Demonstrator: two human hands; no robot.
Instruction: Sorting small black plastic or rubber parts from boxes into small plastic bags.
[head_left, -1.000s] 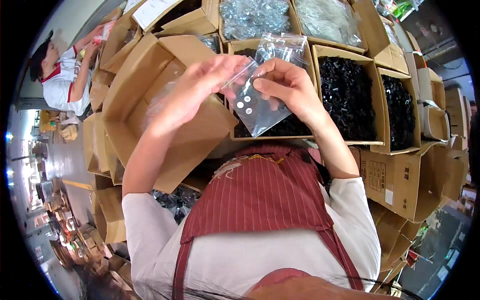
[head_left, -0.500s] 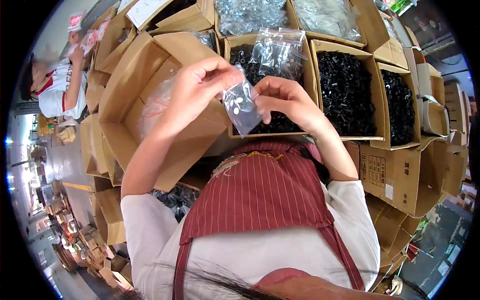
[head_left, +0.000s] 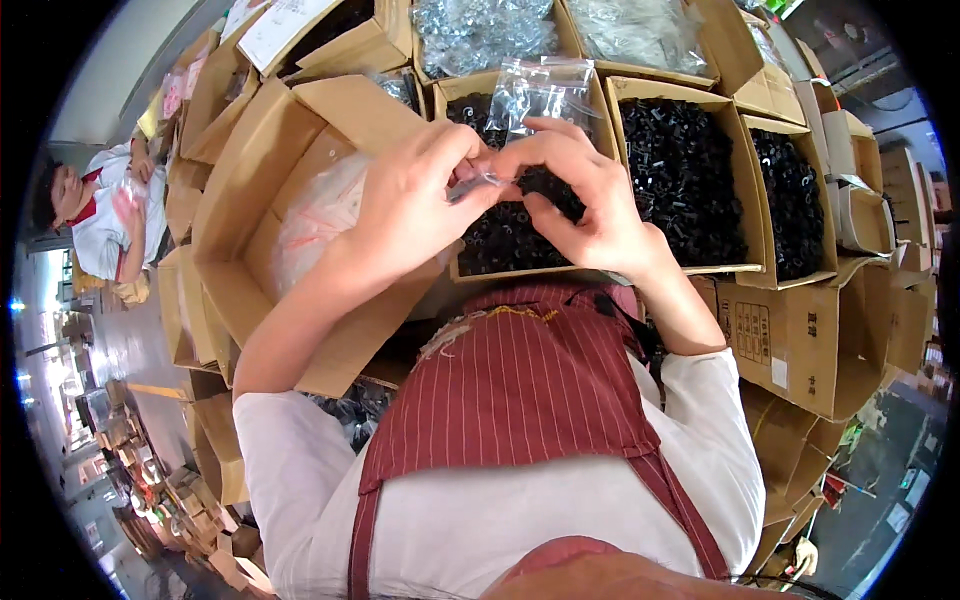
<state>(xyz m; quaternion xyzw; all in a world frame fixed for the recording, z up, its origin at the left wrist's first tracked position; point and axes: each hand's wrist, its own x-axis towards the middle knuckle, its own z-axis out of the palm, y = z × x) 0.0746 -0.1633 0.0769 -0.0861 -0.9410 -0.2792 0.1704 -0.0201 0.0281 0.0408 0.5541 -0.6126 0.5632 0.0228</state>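
My left hand (head_left: 412, 195) and my right hand (head_left: 592, 200) meet in front of my chest, fingertips pinched together. Between them is a small clear plastic zip bag (head_left: 483, 181), bunched up and mostly covered by the fingers; its contents are hidden now. Both hands are over a cardboard box holding small black plastic parts (head_left: 510, 243). On the far side of that box lie several flat clear bags (head_left: 540, 90). To the left, beneath my left forearm, an open carton (head_left: 232, 215) holds clear bags with red lines (head_left: 320, 215).
More boxes of black parts (head_left: 680, 180) stand to the right. Behind are boxes of clear plastic bags (head_left: 485, 35). At the far left a co-worker (head_left: 115, 215) in a white shirt holds something pinkish. Empty cartons (head_left: 820, 345) are stacked at the right.
The bag was held spread out with white round pieces showing; now it is bunched between my fingers. My hands have come closer together. The co-worker's hands have lowered.
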